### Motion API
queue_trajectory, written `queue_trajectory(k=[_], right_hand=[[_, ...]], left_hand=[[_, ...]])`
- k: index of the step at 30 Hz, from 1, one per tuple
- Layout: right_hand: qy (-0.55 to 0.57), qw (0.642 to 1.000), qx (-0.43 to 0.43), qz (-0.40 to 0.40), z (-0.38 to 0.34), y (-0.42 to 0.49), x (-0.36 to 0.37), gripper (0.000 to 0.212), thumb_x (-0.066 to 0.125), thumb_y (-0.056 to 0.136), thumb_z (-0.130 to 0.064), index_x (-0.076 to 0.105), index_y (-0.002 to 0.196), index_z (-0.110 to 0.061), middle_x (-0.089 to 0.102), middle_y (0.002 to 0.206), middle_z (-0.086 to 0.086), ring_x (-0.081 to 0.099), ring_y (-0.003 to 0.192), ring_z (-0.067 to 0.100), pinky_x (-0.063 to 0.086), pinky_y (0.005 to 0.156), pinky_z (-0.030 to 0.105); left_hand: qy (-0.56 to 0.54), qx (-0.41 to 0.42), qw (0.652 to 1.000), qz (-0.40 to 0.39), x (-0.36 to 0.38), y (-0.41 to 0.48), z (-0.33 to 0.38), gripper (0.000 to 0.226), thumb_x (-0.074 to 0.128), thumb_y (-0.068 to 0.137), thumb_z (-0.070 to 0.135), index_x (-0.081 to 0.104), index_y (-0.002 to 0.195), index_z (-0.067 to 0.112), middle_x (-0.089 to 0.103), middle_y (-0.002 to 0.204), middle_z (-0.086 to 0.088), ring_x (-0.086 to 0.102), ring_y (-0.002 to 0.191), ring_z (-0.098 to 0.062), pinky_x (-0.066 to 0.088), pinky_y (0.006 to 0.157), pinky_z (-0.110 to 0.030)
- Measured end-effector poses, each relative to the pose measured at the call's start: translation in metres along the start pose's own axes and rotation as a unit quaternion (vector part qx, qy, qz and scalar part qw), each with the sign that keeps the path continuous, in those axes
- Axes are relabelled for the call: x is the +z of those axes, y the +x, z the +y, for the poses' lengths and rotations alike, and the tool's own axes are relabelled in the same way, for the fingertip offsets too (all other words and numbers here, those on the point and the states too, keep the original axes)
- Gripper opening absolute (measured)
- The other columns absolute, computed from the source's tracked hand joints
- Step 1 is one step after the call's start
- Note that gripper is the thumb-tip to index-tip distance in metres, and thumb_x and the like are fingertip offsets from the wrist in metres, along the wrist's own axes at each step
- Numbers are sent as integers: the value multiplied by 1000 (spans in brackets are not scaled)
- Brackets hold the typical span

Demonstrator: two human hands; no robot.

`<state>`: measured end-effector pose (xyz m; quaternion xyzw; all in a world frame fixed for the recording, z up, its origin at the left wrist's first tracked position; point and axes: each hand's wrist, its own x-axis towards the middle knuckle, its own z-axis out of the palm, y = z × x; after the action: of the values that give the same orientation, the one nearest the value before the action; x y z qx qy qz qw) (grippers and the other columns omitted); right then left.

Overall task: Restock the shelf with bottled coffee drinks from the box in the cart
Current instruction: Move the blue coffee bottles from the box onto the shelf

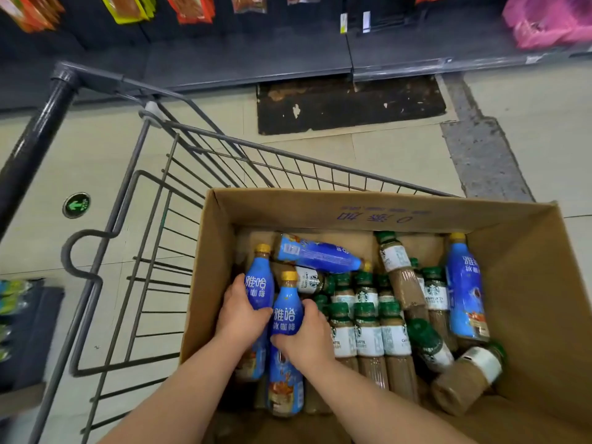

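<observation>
An open cardboard box [528, 283] sits in a wire shopping cart [153, 225]. Inside it are blue-labelled coffee bottles with gold caps and several green-capped latte bottles [368, 331]. My left hand [240, 315] grips one upright blue bottle [259, 283] at the box's left side. My right hand [304, 338] grips a second blue bottle [288, 315] right beside it. Another blue bottle [317, 253] lies flat behind them, and one more [464, 283] leans at the right.
The dark shelf base [288, 59] runs along the top, with hanging snack packs [125, 8] and pink bags [544, 24] above it. The cart handle [35, 136] is at the left. Tiled floor with a dark worn patch [349, 104] lies between cart and shelf.
</observation>
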<state>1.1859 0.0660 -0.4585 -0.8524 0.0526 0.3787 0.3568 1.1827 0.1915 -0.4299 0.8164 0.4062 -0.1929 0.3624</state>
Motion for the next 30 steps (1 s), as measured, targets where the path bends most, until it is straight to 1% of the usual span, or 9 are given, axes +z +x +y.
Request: queue_trajectory(k=[5,8,10,15,18,21,24,26,30], right_hand=[[-6,1000,12,-2,3,-2,-1,76,78,64,-34,40,127,-14,48,124,4,45,119,23,41,97,31],[16,999,34,-16,2,-3,-1,90,78,64,-33,32,139,-13,42,131,7,41,125,24,38,104,32],[24,999,37,-22,2,-2,-3,80,79,64,-32,39,132,-16,42,124,6,43,121,23,40,102,31],[116,993,33,2,6,-10,-4,64,79,58,-25,44,112,-24,51,109,-1,49,107,17,45,93,33],[205,978,44,8,9,-15,-3,71,75,46,-34,38,106,-38,60,108,-3,60,101,15,52,89,40],[272,961,41,3,12,-18,-8,80,75,40,-42,35,110,-45,59,115,-2,61,102,14,54,90,41],[324,946,21,-19,9,-20,-26,80,82,60,-17,35,121,-40,58,118,-2,62,104,13,54,91,39],[342,939,0,-36,7,-18,-40,75,77,70,-3,37,126,-33,61,117,-1,63,102,12,55,89,36],[345,937,-50,-30,-5,-21,-69,65,71,74,1,44,122,-33,63,104,-10,63,90,4,56,77,22]], left_hand=[[23,-23,999,-31,0,0,-1,104,78,71,14,11,151,12,26,151,-13,34,136,-28,30,108,-33],[37,-36,998,-36,3,1,-3,101,82,68,18,20,148,9,32,146,-15,37,133,-29,33,108,-35],[17,-38,998,-36,4,3,-6,92,84,63,19,34,140,11,46,135,-15,48,122,-30,41,102,-39],[-43,-33,997,-58,4,0,-9,88,81,68,14,31,140,22,55,127,-6,55,112,-27,46,94,-38],[-73,-21,995,-71,4,-6,-7,87,80,69,13,31,139,26,53,127,-5,55,107,-23,47,89,-34],[-83,2,994,-71,3,-11,-3,87,80,68,11,31,138,28,49,130,-7,53,109,-23,46,89,-33],[-94,24,993,-73,-1,-18,3,87,81,67,11,32,137,28,48,130,-8,53,111,-23,46,91,-35],[-106,34,991,-68,-4,-26,9,86,83,64,14,35,134,29,50,127,-7,54,109,-23,47,93,-37],[-145,50,987,-53,-12,-44,28,78,78,52,27,37,117,37,58,111,3,60,99,-17,50,90,-38]])
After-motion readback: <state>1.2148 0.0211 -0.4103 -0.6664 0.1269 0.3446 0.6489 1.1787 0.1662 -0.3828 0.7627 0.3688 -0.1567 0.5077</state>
